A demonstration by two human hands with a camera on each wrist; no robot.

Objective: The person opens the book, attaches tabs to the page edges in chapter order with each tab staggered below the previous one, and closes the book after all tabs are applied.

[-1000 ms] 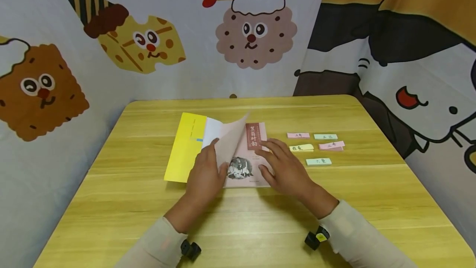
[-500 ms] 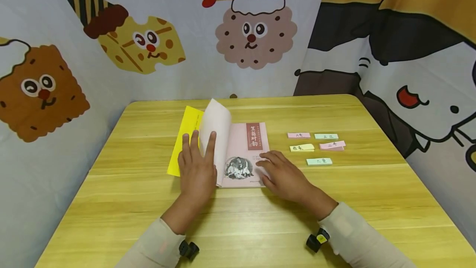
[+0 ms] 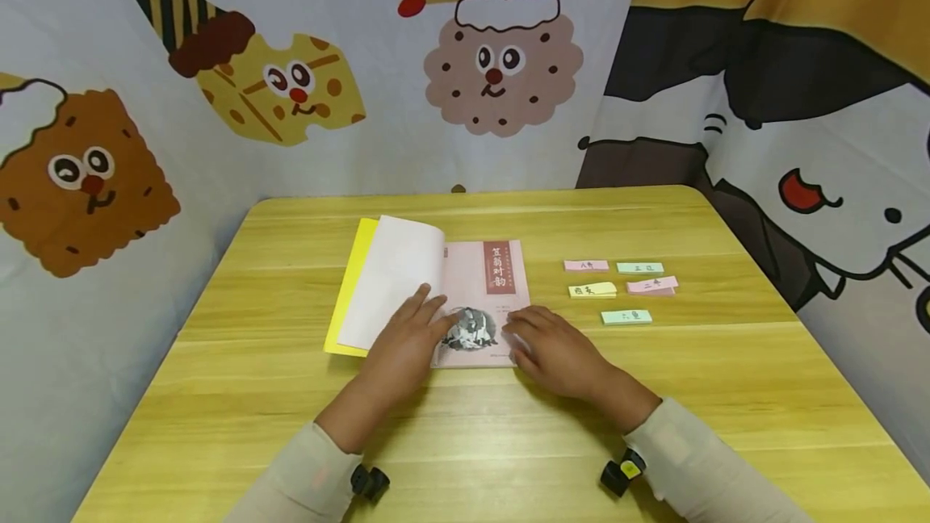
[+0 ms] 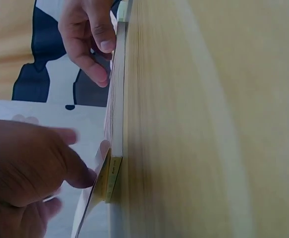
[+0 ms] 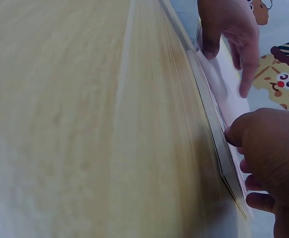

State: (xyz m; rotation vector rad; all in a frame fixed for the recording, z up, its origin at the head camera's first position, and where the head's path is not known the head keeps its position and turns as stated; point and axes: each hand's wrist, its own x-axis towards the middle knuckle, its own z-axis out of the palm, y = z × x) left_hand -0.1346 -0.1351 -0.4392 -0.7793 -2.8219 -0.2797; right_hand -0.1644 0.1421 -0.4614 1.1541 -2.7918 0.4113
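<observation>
A book lies spread on the table, its pink title page [image 3: 465, 277] with dark red title block and grey round picture facing up on the right. To the left, a turned blank white leaf [image 3: 395, 265] lies over the yellow cover [image 3: 348, 289]. My left hand [image 3: 408, 345] rests on the lower part of the fold, fingers extended and spread, thumb toward the picture. My right hand [image 3: 558, 352] rests on the title page's lower right edge, fingers loosely bent. In the left wrist view, the book's page block [image 4: 116, 99] shows edge-on between both hands.
Several small folded paper slips with handwriting lie right of the book: a pink slip [image 3: 585, 265], a green slip [image 3: 639, 268], a yellow slip [image 3: 592, 290] and others. The wooden table [image 3: 465, 442] ends at a cartoon-printed curtain [image 3: 392, 160] behind.
The leaf lifted by my left hand has swung over to the left and now lies on the yellow cover. My left hand has come back to the fold; the right has barely moved.
</observation>
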